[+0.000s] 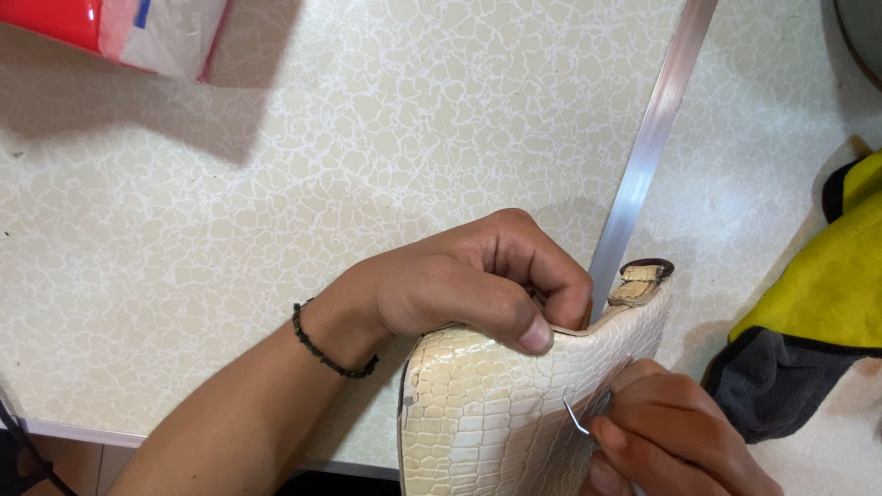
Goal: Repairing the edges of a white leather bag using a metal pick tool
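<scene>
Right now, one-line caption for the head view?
Left hand grips a cream bag; right hand holds a thin metal tool against it.

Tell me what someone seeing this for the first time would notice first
The eye lands on the glossy cream bag with a scale-like embossed pattern at the bottom centre, gripped along its top edge by the left hand. At the lower right, the right hand pinches a thin bent metal wire against the bag's side. A yellow and grey cloth lies at the right edge of the pale crackle-patterned table.
</scene>
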